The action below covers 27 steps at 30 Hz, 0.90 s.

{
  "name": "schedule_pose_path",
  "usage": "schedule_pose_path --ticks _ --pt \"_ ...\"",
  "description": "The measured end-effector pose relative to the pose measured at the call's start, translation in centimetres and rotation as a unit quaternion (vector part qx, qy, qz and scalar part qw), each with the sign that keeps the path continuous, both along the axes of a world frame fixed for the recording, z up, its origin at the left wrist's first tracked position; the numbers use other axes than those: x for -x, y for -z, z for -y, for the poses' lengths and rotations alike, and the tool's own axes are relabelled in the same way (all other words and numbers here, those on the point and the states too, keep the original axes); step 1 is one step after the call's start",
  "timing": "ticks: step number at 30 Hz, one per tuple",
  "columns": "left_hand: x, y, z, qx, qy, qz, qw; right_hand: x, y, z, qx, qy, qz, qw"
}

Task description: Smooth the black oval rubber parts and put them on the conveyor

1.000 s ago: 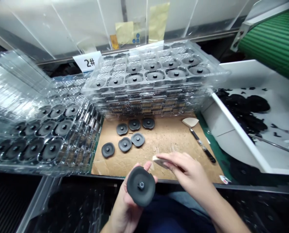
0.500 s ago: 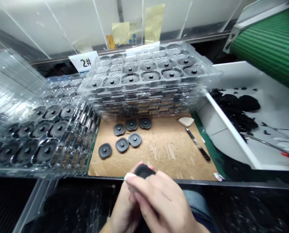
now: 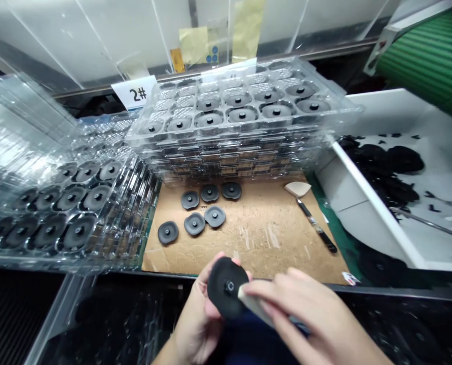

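At your 10 o'clock, a stack of clear plastic trays [image 3: 137, 203] sits on the left of the table, with dark discs seated in its pockets. At 7 o'clock, your left hand [image 3: 195, 319] is closed around a dark rubber disc [image 3: 226, 284], its fingers curled behind the disc and the face with the central stud [image 3: 229, 287] turned up toward you. The disc is held just above the near edge of the table, at 6 o'clock.

Ahead of that hand, six similar discs [image 3: 194, 223] lie apart in two loose rows on a sheet of brown cardboard [image 3: 271, 243]. A white card marked "2#" [image 3: 135, 93] stands at 11 o'clock, beside a second stack of clear trays [image 3: 229, 167] at 12 o'clock, which also holds discs.

At 5 o'clock, your right hand [image 3: 305, 317] is pinched on a pale flat strip [image 3: 254, 306], whose end touches the disc's rim. The strip is too blurred to name.

On the cardboard at 3 o'clock, a black-handled knife [image 3: 317, 230] lies just below a pale wedge [image 3: 298, 189]. Further right, a white bin [image 3: 374, 223] holds black scraps [image 3: 385, 172], and a green ribbed belt [image 3: 427, 56] runs at 2 o'clock.
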<state>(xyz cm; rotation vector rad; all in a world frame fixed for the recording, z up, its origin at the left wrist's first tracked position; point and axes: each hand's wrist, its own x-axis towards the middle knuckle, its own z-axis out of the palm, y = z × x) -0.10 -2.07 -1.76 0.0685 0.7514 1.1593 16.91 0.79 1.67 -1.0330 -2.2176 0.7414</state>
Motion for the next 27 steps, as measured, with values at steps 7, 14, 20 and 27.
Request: schedule_pose_path --ticks 7,14,20,27 --pt "-0.6 0.4 0.4 -0.032 0.023 0.114 0.993 -1.5 9.9 -3.0 0.093 0.229 -0.013 0.969" --pt "-0.3 0.3 0.2 -0.032 0.055 0.164 0.984 -1.0 10.0 -1.5 0.076 0.232 -0.031 0.969" --pt "-0.4 1.3 0.1 -0.11 0.059 0.089 0.988 -0.3 7.9 1.4 0.106 0.101 -0.073 0.986" --pt "0.3 2.7 0.9 -0.407 0.018 -0.46 0.789 -0.9 7.9 2.3 0.131 0.234 -0.118 0.956"
